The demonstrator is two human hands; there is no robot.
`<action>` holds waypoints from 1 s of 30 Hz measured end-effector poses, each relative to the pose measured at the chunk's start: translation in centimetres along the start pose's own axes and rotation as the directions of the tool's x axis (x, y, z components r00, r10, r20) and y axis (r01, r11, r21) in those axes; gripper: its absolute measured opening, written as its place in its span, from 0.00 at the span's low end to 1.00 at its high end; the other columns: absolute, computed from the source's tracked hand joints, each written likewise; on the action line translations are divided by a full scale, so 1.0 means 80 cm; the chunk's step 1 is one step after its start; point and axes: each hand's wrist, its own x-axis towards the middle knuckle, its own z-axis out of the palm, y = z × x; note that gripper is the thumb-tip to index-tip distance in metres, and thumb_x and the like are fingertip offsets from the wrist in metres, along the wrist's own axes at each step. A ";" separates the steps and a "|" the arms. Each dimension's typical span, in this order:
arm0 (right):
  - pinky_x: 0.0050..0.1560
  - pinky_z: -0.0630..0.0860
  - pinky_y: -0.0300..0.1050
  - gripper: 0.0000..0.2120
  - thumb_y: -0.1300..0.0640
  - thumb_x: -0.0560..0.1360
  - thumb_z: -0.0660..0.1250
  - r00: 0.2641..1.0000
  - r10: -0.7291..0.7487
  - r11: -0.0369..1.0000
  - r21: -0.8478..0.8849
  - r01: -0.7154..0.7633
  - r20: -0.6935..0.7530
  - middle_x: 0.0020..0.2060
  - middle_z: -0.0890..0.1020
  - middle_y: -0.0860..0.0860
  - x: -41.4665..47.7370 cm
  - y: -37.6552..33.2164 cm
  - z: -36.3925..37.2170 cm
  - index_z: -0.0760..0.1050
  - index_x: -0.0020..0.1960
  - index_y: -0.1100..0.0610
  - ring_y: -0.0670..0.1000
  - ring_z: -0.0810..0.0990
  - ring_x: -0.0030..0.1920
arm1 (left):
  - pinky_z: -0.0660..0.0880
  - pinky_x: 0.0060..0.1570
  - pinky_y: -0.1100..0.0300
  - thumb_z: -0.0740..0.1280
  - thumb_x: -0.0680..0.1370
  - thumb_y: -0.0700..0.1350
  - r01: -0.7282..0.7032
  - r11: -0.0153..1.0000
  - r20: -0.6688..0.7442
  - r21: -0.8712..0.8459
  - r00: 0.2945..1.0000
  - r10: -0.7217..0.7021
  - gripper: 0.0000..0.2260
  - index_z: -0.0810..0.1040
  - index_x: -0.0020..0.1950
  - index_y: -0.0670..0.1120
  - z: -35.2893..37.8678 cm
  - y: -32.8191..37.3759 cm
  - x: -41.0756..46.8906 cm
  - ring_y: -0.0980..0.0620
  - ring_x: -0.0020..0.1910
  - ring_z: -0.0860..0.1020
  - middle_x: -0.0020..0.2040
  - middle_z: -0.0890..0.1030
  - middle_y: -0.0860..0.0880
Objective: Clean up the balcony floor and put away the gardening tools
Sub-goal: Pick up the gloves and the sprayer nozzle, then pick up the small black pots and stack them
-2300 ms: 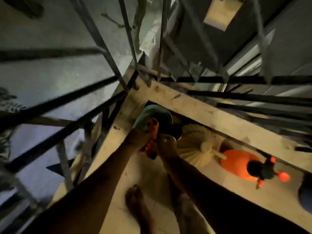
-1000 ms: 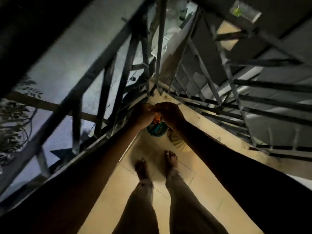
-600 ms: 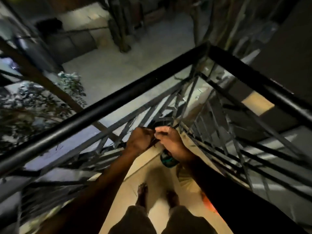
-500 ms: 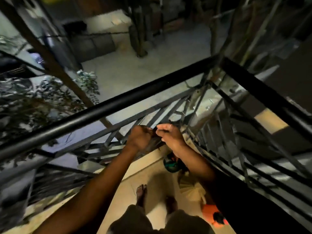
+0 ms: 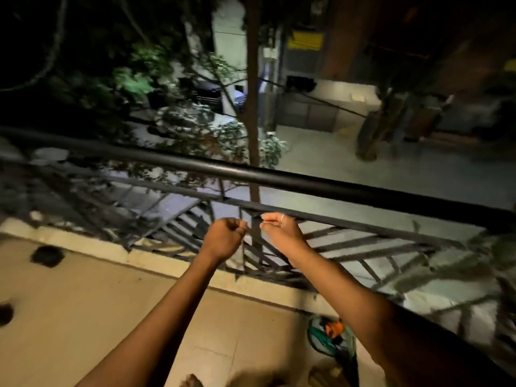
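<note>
Green bag [image 5: 321, 337] sits low by the foot of the railing, under the right forearm, down and right of both hands. Can't tell if it hangs from the bars or rests on the balcony floor [image 5: 111, 303]. Inside it is an orange-handled tool [image 5: 332, 328], handle end up; its long axis is unclear and the rest of the contents are too dark to read. Right hand [image 5: 280, 231] is nearer the bag, fingers bent toward the thumb at the inner rail bar [image 5: 363, 222]. Left hand [image 5: 223, 240] is clenched just beside it. Whether either pinches a cord, cannot tell. Top rail [image 5: 307, 184] runs above. Dark spots [image 5: 47, 256] on the floor, far left.
</note>
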 end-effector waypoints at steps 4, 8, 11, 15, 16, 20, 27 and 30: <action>0.48 0.76 0.38 0.12 0.59 0.79 0.69 0.982 -0.065 0.994 -0.073 0.079 0.180 0.52 0.82 0.49 -0.003 -0.053 0.106 0.79 0.61 0.55 0.49 0.80 0.53 | 0.76 0.44 0.56 0.69 0.80 0.47 0.086 0.993 -0.214 -0.079 0.972 -0.101 0.10 0.83 0.43 0.43 -0.099 -0.058 -0.036 0.49 0.37 0.79 0.37 0.83 0.45; 0.52 0.77 0.44 0.09 0.56 0.79 0.69 0.934 -0.122 0.972 -0.150 0.181 0.336 0.54 0.82 0.49 -0.020 -0.092 0.222 0.79 0.59 0.51 0.49 0.80 0.53 | 0.74 0.40 0.57 0.68 0.80 0.42 0.126 0.976 -0.377 -0.175 0.907 -0.185 0.08 0.83 0.42 0.43 -0.190 -0.121 -0.088 0.53 0.36 0.79 0.35 0.82 0.49; 0.49 0.74 0.42 0.11 0.58 0.80 0.68 0.893 -0.144 0.963 -0.147 0.226 0.426 0.55 0.82 0.51 -0.048 -0.114 0.309 0.79 0.62 0.55 0.50 0.80 0.53 | 0.73 0.41 0.58 0.68 0.80 0.41 0.161 0.970 -0.466 -0.179 0.855 -0.228 0.07 0.83 0.47 0.39 -0.250 -0.167 -0.142 0.52 0.39 0.79 0.40 0.84 0.42; 0.51 0.74 0.41 0.12 0.59 0.79 0.69 0.827 -0.167 0.952 -0.131 0.277 0.536 0.52 0.81 0.49 -0.094 -0.133 0.426 0.79 0.62 0.56 0.48 0.79 0.51 | 0.77 0.48 0.56 0.67 0.81 0.42 0.240 0.952 -0.535 -0.189 0.788 -0.304 0.09 0.85 0.54 0.40 -0.322 -0.234 -0.222 0.47 0.47 0.83 0.49 0.86 0.43; 0.52 0.76 0.43 0.12 0.59 0.79 0.70 0.810 -0.171 0.949 -0.128 0.288 0.561 0.52 0.82 0.48 -0.108 -0.136 0.460 0.79 0.62 0.56 0.48 0.80 0.51 | 0.78 0.53 0.54 0.67 0.81 0.43 0.257 0.944 -0.553 -0.205 0.766 -0.328 0.09 0.85 0.56 0.42 -0.340 -0.255 -0.245 0.46 0.51 0.83 0.52 0.86 0.44; 0.59 0.78 0.48 0.12 0.58 0.78 0.70 0.748 -0.174 0.946 -0.102 0.307 0.640 0.56 0.83 0.52 -0.159 -0.142 0.566 0.79 0.61 0.55 0.51 0.81 0.55 | 0.79 0.57 0.50 0.68 0.81 0.44 0.301 0.907 -0.617 -0.294 0.665 -0.421 0.10 0.85 0.60 0.46 -0.395 -0.320 -0.318 0.44 0.57 0.83 0.56 0.86 0.45; 0.61 0.79 0.48 0.12 0.55 0.78 0.70 0.620 -0.164 0.919 -0.110 0.380 0.767 0.55 0.82 0.47 -0.223 -0.145 0.707 0.79 0.61 0.50 0.47 0.81 0.55 | 0.78 0.57 0.52 0.68 0.81 0.46 0.329 0.849 -0.690 -0.413 0.495 -0.528 0.11 0.84 0.62 0.47 -0.466 -0.395 -0.394 0.44 0.59 0.82 0.56 0.86 0.44; 0.61 0.78 0.48 0.13 0.54 0.78 0.70 0.576 -0.157 0.910 -0.109 0.401 0.802 0.56 0.82 0.47 -0.225 -0.149 0.750 0.78 0.62 0.50 0.46 0.80 0.56 | 0.78 0.57 0.51 0.68 0.81 0.46 0.321 0.830 -0.689 -0.457 0.463 -0.558 0.10 0.83 0.62 0.48 -0.490 -0.419 -0.398 0.46 0.58 0.82 0.55 0.86 0.46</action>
